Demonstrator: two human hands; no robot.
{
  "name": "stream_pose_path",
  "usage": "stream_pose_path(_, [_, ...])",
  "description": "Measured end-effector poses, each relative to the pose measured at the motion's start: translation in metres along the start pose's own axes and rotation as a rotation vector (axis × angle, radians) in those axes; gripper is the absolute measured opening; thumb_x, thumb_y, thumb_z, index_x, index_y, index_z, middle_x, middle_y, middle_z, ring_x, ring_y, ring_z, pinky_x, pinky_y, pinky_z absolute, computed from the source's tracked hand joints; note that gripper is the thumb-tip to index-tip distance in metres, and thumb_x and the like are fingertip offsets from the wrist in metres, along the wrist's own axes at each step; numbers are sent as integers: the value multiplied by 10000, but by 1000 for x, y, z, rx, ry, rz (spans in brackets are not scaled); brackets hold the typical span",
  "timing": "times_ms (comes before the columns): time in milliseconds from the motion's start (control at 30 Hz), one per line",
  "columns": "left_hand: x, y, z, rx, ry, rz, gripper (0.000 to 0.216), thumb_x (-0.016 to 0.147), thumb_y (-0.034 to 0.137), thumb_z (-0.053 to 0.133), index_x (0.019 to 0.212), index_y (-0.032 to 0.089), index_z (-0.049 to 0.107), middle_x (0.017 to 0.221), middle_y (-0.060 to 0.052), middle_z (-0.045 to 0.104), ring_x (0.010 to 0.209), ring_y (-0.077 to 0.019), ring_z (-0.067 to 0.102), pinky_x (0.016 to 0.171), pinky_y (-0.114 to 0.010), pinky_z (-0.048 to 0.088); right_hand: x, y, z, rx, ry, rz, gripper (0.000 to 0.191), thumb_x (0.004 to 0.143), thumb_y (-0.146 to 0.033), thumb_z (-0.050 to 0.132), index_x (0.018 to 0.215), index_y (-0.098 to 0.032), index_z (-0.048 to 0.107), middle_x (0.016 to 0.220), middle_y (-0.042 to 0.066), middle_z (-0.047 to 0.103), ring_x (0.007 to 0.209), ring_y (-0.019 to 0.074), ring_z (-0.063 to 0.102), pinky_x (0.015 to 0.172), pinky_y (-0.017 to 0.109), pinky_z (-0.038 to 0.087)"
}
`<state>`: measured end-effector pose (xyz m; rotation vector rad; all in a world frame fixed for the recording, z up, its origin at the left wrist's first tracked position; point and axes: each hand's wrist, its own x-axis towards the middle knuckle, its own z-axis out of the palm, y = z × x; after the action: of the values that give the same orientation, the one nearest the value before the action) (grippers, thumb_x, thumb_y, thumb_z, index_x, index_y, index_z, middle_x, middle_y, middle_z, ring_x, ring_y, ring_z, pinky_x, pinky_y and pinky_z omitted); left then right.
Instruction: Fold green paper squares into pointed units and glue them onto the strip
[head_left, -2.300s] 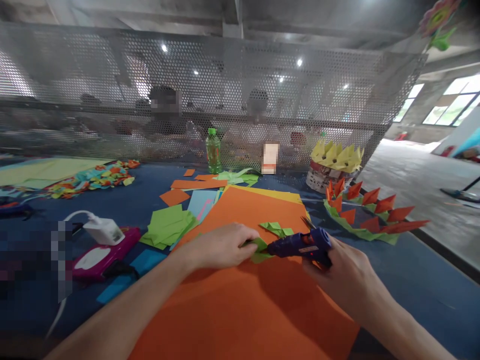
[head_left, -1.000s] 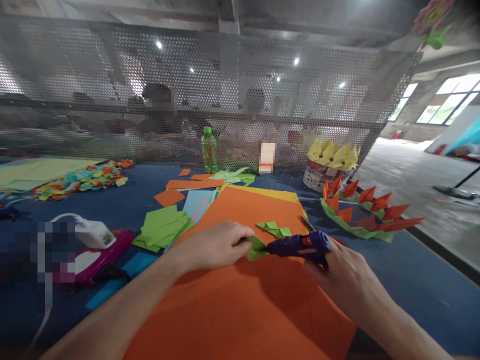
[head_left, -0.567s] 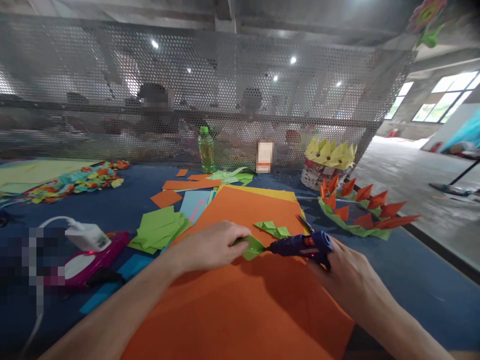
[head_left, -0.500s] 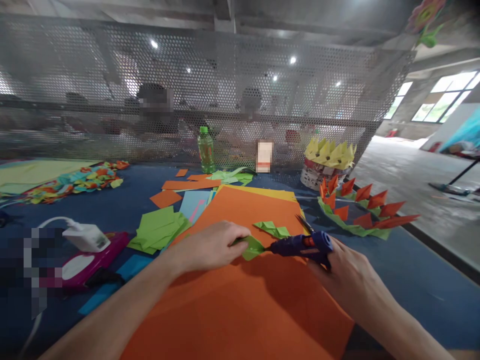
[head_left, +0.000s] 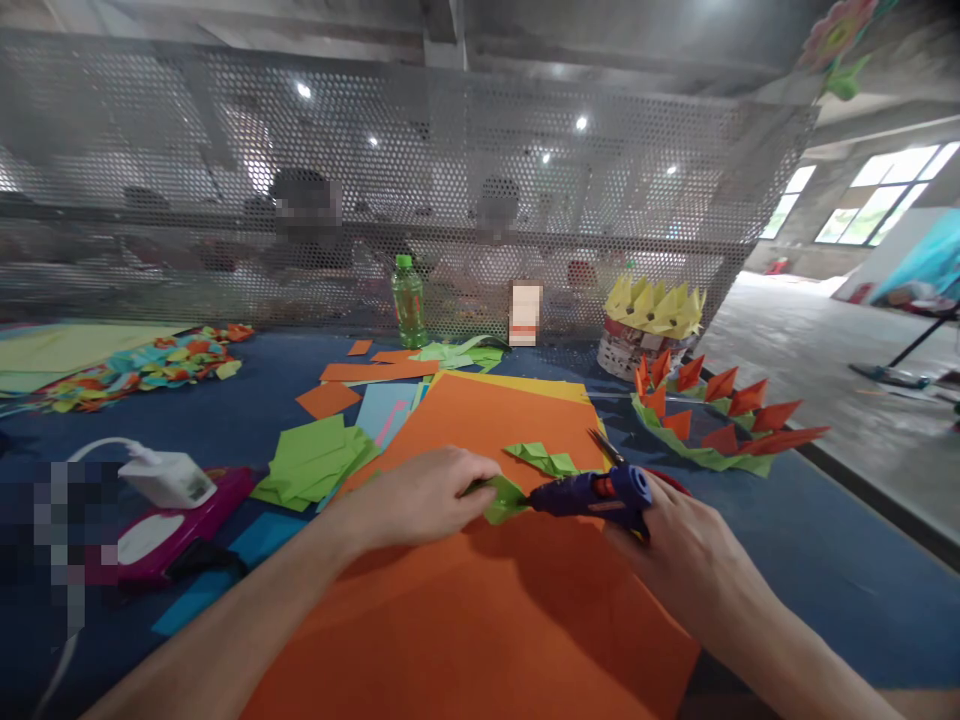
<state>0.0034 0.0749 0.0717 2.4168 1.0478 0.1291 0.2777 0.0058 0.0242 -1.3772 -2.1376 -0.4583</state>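
Observation:
My left hand (head_left: pixel 442 492) pinches a small piece of folded green paper (head_left: pixel 505 502) above the orange sheets (head_left: pixel 480 610). A blue hot glue gun (head_left: pixel 589 497) is gripped in my right hand (head_left: pixel 679 535), its nozzle pointing left and meeting the edge of the green paper. Whether glue is coming out is too small to see. Just behind the glue gun, a folded green paper strip (head_left: pixel 541 458) lies on the orange paper. Scissors (head_left: pixel 606 446) rest beyond my right hand, their handles partly hidden behind it.
Square green papers (head_left: pixel 311 462) and a magenta power strip (head_left: pixel 187 520) with a white charger (head_left: pixel 169 478) lie on the left. On the right stand a ring of orange and green folded paper (head_left: pixel 739 460) and a yellow paper crown (head_left: pixel 656 305). A green bottle (head_left: pixel 409 305) stands by the perforated metal panel (head_left: pixel 420 190).
The glue gun and my right hand have shifted slightly left, along with a small turn of the whole view. My left hand still pinches the green paper at nearly the same place.

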Motion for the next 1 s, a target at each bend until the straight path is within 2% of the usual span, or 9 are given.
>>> stream_pose_path(167, [1,1,2,10,-4,13,253,975,270,429,742,190,487,660,4,510,600,-146,471,558,-314,192,5,-7,2,20,-20,-7,117,828,-150,535,911,-226,570,757,17,671,639,205,685,575,278,488])
stream_pose_path(533, [2,-1,5,16,-25,13,247,986,254,438,752,192,489,664,16,538,603,-137,489,559,-307,207,7,-14,9,8,-5,-80,171,859,-109,493,994,-205,535,840,55,697,686,208,707,588,287,518])
stream_pose_path(800, [1,-3,4,40,11,0,237,969,246,450,738,194,442,676,7,514,630,-150,485,572,-316,203,2,-7,5,-38,-18,-66,130,866,-128,494,949,-208,553,806,48,681,668,211,694,584,292,504])
stream_pose_path(1000, [0,-1,1,37,5,-16,236,958,229,448,726,195,417,686,4,519,630,-152,486,573,-313,211,-7,3,4,-48,-4,-11,147,869,-186,510,990,-208,590,819,59,704,690,217,701,599,284,504])
